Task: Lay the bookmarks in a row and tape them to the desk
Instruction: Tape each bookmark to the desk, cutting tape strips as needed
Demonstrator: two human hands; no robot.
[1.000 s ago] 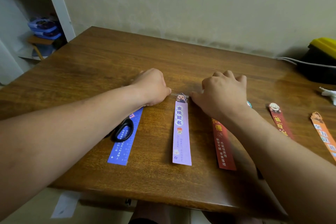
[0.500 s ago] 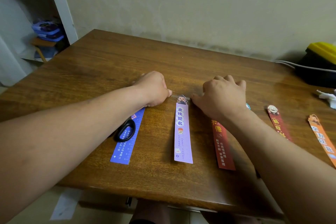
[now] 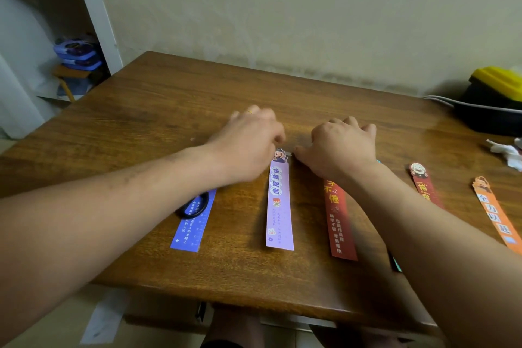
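Several bookmarks lie side by side on the wooden desk (image 3: 169,99): blue (image 3: 192,230), purple (image 3: 279,206), red (image 3: 337,223), dark red (image 3: 422,183) and orange (image 3: 494,215). My right forearm hides most of a teal one (image 3: 397,264). A strip of clear tape (image 3: 288,153) crosses the top of the purple bookmark. My left hand (image 3: 248,144), blurred, hovers at the purple bookmark's upper left with fingers loosely spread. My right hand (image 3: 341,147) rests on the desk over the red bookmark's top, thumb tip pressing the tape's right end.
A black scissors handle (image 3: 195,206) lies on the blue bookmark, under my left wrist. At the far right stand a black box with a yellow lid (image 3: 497,85), a cable (image 3: 440,99) and a crumpled tissue (image 3: 508,152). A white shelf (image 3: 76,56) stands left of the desk.
My left hand has loosened from a fist, its fingers spreading away from the tape's left end. The right hand has stayed put. The camera has tilted slightly.
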